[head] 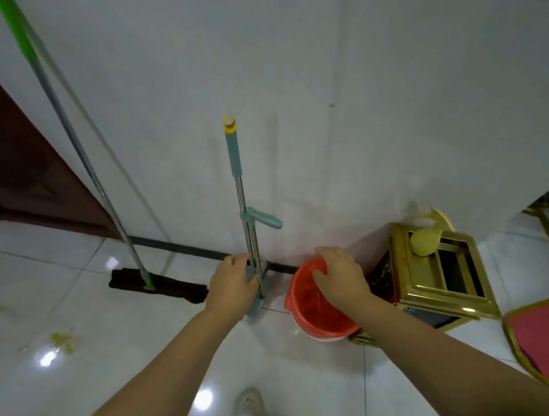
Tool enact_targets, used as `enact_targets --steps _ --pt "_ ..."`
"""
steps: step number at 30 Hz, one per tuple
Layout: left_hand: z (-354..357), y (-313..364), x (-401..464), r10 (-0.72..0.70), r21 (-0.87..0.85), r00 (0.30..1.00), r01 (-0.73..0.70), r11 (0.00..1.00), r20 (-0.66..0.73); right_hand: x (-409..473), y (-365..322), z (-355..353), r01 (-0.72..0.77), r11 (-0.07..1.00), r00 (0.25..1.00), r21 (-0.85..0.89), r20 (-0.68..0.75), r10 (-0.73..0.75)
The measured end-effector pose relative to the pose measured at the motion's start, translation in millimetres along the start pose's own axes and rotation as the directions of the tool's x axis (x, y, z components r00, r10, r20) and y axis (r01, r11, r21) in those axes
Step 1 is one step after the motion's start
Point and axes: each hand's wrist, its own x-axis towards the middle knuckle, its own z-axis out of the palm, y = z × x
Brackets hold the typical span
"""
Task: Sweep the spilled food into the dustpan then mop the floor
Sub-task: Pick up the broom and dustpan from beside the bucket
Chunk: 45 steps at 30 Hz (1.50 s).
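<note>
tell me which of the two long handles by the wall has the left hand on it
The short teal-grip handle with the yellow cap: the left hand is at its base. The long green handle further left stands untouched.

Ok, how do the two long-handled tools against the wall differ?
The green-handled tool leans steeply and ends in a wide dark flat head on the floor; the teal-handled tool stands nearly upright and carries a side lever. The left hand is at the teal one's base; nothing touches the green one. Both have metal shafts.
</note>
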Motion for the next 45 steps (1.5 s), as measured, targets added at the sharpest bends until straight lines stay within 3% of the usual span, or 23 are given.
enact_targets --steps 12,19,24,26,29,31,36,39,42,45 --pt "28.5 7.1 139.2 -0.075 -0.216 0.983 0.111 0.970 0.168 142.4 -13.4 -5.2 -0.013 0.998 0.997 -0.060 0.075 0.017" --pt "44.9 4.2 199.1 -0.205 -0.327 0.939 0.292 0.899 0.276 201.1 -21.1 7.8 -0.024 1.000 0.994 -0.012 0.104 0.025" --pt "62.5 11.6 228.0 -0.380 -0.590 0.867 0.498 0.636 0.322 216.6 -15.7 17.9 -0.030 0.999 0.993 0.018 0.115 0.028" --pt "69.3 11.3 237.5 -0.464 -0.699 0.804 0.571 0.430 0.372 223.1 -12.1 20.0 -0.025 0.999 0.992 0.025 0.123 0.022" --pt "76.0 8.3 247.7 -0.542 -0.790 0.672 0.613 0.024 0.505 232.2 -5.7 22.1 -0.011 0.999 0.989 0.035 0.149 0.006" --pt "76.6 6.1 253.5 -0.535 -0.799 0.639 0.589 -0.121 0.553 238.0 -1.9 23.7 0.009 0.999 0.985 0.035 0.171 -0.015" --pt "76.9 -1.5 251.2 -0.603 -0.816 0.560 0.477 -0.326 0.568 253.9 4.7 26.4 0.086 0.996 0.965 0.035 0.244 -0.092" --pt "77.2 -4.5 239.1 -0.619 -0.826 0.549 0.411 -0.386 0.562 260.6 8.1 26.0 0.169 0.985 0.939 0.033 0.299 -0.171" --pt "74.8 -10.8 222.5 -0.654 -0.858 0.555 0.336 -0.388 0.514 263.6 8.6 23.6 0.244 0.969 0.904 0.050 0.349 -0.246" --pt "70.9 -13.7 197.9 -0.707 -0.904 0.565 0.305 -0.301 0.426 262.6 5.8 20.3 0.329 0.941 0.863 0.077 0.381 -0.333"
